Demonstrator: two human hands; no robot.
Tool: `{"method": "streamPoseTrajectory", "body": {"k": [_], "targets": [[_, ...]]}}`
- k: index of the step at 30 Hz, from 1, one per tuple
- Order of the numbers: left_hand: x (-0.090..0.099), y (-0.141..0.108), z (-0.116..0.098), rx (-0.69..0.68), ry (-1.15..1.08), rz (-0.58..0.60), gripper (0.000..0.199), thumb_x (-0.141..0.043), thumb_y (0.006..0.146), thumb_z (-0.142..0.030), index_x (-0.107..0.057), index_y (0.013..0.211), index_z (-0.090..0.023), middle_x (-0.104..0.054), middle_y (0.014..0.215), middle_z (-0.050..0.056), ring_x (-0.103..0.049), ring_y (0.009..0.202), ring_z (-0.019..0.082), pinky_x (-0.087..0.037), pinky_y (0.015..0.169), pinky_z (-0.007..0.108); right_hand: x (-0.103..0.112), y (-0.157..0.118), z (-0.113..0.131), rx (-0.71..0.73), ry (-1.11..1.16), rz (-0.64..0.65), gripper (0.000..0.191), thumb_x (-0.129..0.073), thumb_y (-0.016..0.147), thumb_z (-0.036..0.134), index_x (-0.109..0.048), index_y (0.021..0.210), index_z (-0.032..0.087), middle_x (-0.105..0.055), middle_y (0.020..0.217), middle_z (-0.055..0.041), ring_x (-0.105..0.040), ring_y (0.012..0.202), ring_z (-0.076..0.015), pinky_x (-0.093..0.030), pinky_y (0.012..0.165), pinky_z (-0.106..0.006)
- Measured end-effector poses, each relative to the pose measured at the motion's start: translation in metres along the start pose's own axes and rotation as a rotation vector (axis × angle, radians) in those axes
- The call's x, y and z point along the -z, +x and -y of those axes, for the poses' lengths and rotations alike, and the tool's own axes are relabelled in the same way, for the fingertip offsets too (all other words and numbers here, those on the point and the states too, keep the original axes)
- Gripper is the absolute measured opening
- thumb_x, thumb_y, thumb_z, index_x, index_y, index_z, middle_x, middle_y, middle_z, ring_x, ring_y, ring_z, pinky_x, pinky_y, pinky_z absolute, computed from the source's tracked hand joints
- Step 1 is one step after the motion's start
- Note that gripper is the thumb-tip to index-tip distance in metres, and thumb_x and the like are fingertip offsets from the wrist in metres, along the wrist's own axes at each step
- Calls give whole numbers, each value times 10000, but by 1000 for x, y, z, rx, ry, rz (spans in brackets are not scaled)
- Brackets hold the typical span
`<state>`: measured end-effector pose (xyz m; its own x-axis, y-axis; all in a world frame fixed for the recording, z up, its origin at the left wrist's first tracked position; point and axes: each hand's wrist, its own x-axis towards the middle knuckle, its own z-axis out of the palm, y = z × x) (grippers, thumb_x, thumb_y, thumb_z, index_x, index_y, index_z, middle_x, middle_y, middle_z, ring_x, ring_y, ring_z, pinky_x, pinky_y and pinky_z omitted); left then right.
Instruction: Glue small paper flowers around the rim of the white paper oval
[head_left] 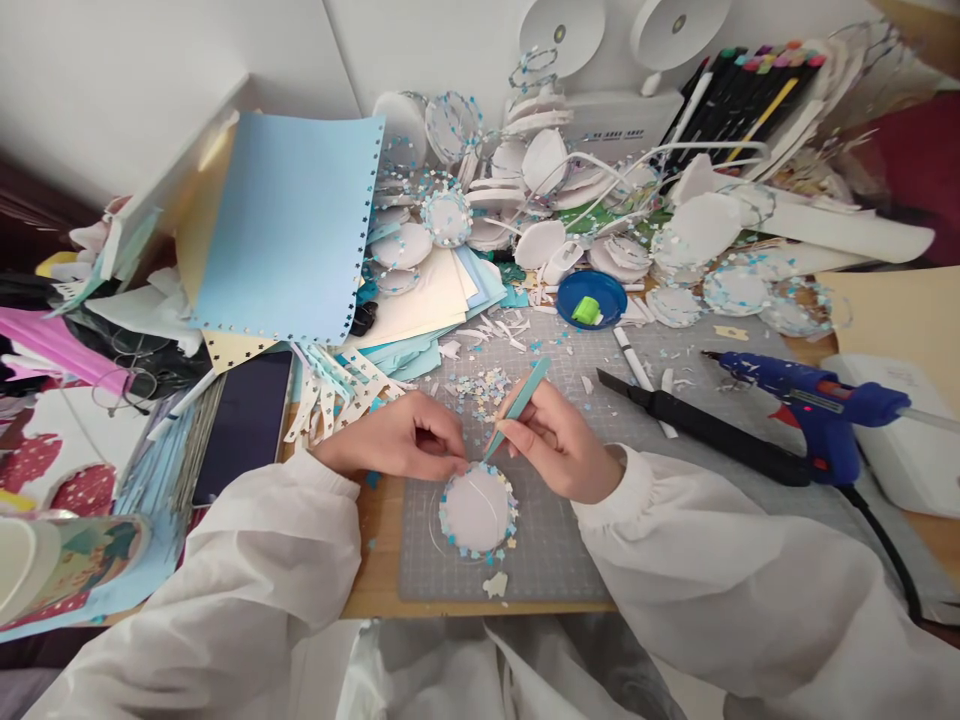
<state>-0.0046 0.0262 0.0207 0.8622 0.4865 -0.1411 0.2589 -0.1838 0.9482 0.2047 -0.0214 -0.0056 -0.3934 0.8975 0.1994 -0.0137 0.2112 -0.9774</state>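
Observation:
A round white disc [474, 510] lies on the grey cutting mat, its rim set with small blue, white and cream paper stars. A thin pale thread or wire curves across it and loops out past its left side. My left hand [405, 437] is closed, thumb and finger pinched at the disc's far edge. Teal tweezers [529, 388] are gripped in my right hand [553, 440], their tips pointing down at the same far edge, close to my left fingertips. Whether the tips hold a star is too small to tell. Loose paper stars [484, 390] are heaped just beyond my hands.
Right of my hands lie a black cutter knife [712, 425] and a blue glue gun [817, 395] with its cord. Behind are a blue dish [591, 298] and several white discs [540, 245]. On the left are a phone [246, 425], blue paper [296, 220] and a cup [45, 570].

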Motion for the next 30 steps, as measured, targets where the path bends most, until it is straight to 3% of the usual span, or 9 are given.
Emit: {"method": "streamPoseTrajectory", "body": {"k": [30], "targets": [[0, -1, 1, -11, -3, 0, 200, -642, 791, -262, -710, 695, -100, -541, 573, 13, -410, 520, 79, -319, 502, 204, -1, 2, -1, -145, 59, -11, 200, -549, 880, 377, -472, 858, 194, -538, 660, 23, -549, 526, -96, -478, 500, -235]]}}
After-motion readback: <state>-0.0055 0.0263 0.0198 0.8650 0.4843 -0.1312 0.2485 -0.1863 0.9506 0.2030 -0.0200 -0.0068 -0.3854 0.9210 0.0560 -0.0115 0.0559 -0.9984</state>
